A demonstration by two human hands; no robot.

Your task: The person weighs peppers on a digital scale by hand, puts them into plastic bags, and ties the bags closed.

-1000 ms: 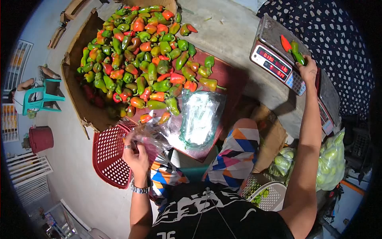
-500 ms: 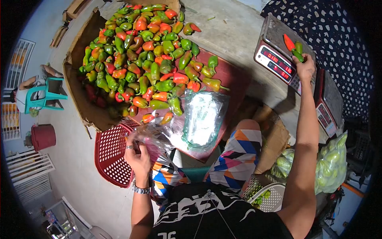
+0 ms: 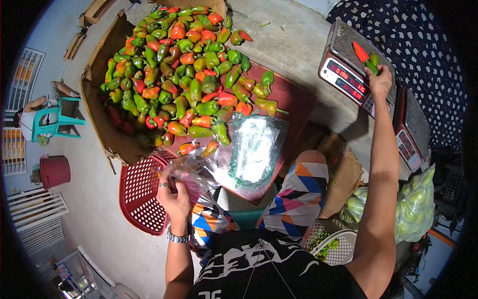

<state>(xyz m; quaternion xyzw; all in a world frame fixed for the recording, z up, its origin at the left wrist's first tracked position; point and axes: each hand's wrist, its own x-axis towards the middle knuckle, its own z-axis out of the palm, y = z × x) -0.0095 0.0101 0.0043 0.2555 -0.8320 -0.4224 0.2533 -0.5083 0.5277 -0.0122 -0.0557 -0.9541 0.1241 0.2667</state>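
Observation:
My left hand (image 3: 174, 200), with a ring and a wristwatch, is closed on a clear plastic bag (image 3: 198, 175) above the red basket. At the upper right, my right hand (image 3: 381, 82) reaches over a digital scale (image 3: 341, 37) and has its fingers on a green pepper (image 3: 371, 68) at the weighing plate. A red pepper (image 3: 360, 52) and another green pepper (image 3: 374, 58) lie just beyond those fingertips. Red digits glow on the scale's display (image 3: 343, 78). A large heap of red and green peppers (image 3: 194, 89) spreads over the table and cardboard.
Flat plastic bags (image 3: 256, 149) lie on the red board (image 3: 298, 102). A perforated red basket (image 3: 142, 187) stands by my left knee. A second scale (image 3: 416, 127) sits beside the first. Bagged green produce (image 3: 416, 204) is at the right. A person sits on a teal chair (image 3: 57, 117) far left.
My right hand has shifted very slightly left with the pepper at the scale, and the red digits read differently. The left hand and plastic bag have hardly moved.

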